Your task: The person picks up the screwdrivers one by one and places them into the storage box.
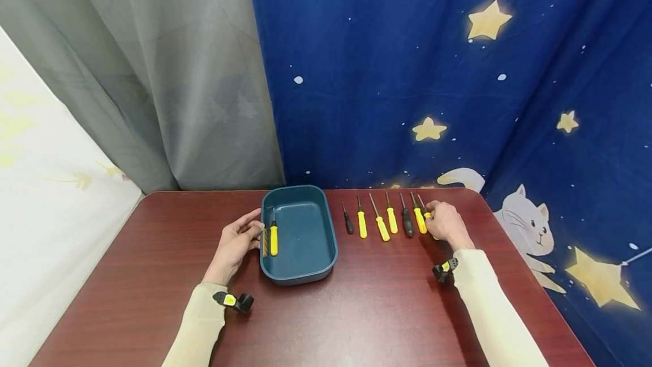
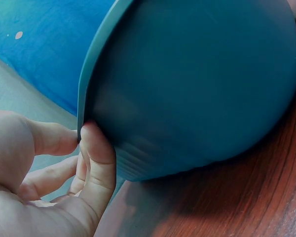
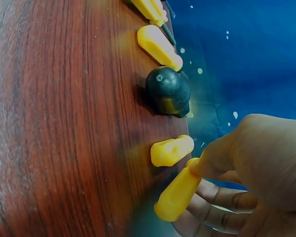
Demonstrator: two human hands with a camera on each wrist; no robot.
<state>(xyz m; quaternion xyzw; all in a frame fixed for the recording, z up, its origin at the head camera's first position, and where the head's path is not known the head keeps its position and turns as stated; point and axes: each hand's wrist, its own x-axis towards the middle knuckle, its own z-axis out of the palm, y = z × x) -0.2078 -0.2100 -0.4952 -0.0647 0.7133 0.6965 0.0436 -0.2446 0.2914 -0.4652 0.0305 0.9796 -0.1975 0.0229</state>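
A dark blue plastic bin (image 1: 305, 231) stands on the table, and my left hand (image 1: 239, 242) pinches its left rim between thumb and fingers. Inside lies a yellow-handled screwdriver (image 1: 274, 240), close along the left wall. At the right end of a row of screwdrivers, my right hand (image 1: 447, 224) pinches another yellow-handled screwdriver (image 3: 176, 195) near the front of its handle. Right beside that one lies a yellow screwdriver (image 3: 170, 150), then a thick black-handled screwdriver (image 3: 167, 91). In the left wrist view, thumb and fingertips sit on either side of the bin's rim (image 2: 91, 64).
More screwdrivers continue the row leftward: yellow ones (image 1: 362, 225) and a small black one (image 1: 348, 223) nearest the bin. All lie with shafts toward the back edge of the red-brown table (image 1: 356, 310). Grey (image 1: 204, 101) and blue star-patterned curtains (image 1: 367, 72) hang behind.
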